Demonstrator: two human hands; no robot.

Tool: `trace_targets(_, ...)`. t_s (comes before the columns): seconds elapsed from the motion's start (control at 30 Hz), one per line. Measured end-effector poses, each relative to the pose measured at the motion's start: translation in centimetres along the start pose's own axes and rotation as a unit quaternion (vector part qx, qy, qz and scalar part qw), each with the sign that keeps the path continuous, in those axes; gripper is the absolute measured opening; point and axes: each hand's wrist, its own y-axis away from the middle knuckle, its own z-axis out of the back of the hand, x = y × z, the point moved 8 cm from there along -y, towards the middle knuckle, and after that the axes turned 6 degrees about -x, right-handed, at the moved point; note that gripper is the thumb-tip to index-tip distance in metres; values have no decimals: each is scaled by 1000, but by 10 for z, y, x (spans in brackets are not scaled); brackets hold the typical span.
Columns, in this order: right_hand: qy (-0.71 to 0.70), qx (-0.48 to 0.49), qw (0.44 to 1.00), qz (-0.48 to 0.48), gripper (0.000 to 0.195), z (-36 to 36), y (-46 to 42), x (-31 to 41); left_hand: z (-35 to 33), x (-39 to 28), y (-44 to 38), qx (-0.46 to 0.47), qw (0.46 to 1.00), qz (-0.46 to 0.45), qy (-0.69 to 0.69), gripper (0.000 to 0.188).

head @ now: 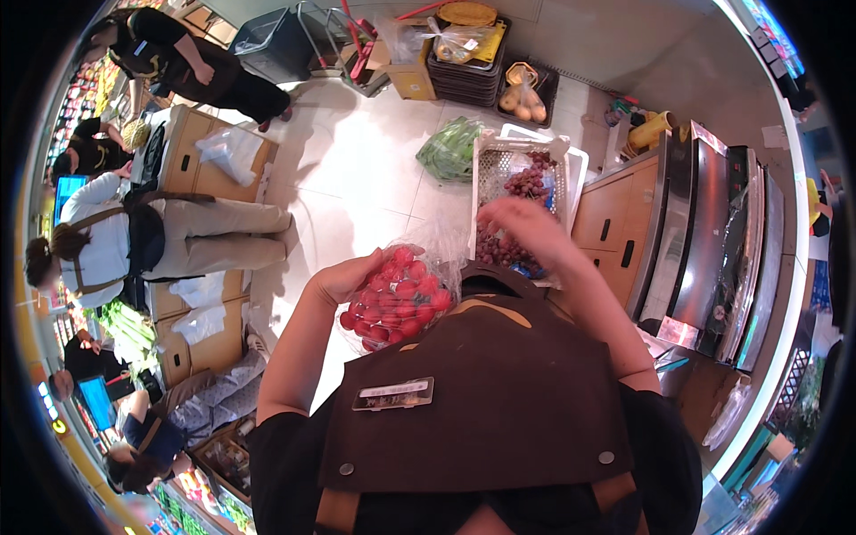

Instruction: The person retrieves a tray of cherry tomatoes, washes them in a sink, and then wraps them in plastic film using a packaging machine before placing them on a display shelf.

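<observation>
My left hand (349, 275) grips the side of a clear plastic bag (438, 257) with small round red fruits (394, 294) in it, close in front of my apron. The bag's loose clear film spreads to the right. My right hand (525, 222), slightly blurred, is over a white perforated plastic crate (477, 190). Bunches of dark red grapes (528, 182) lie inside that crate, with bits of blue wrapping among them. My right forearm and hand cover part of the crate. The underside of the right fingers is hidden, so I cannot tell whether they hold anything.
A green plastic bag (451, 150) lies on the floor beside the crate. Behind stand stacked black trays (468, 80) and a tray of bagged round fruit (525, 100). Wooden cabinets (615, 214) are at right. People work at counters on the left, one in a white top (100, 234).
</observation>
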Motion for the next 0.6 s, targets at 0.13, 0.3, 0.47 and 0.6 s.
trace_targets(0.13, -118, 132, 983, -43, 18, -55, 14, -9, -2, 8, 7, -87, 996, 11, 16, 55)
trace_targets(0.3, -170, 151, 972, -58, 14, -44, 4, -21, -11, 24, 30, -158, 986, -7, 51, 51)
trace_targets(0.47, -162, 181, 964, -108, 13, -85, 0, -27, -20, 34, 40, -172, 982, -20, 69, 59)
trace_targets(0.6, -231, 132, 958, -110, 11, -90, -14, -28, 6, 51, 56, -227, 972, -5, 55, 53)
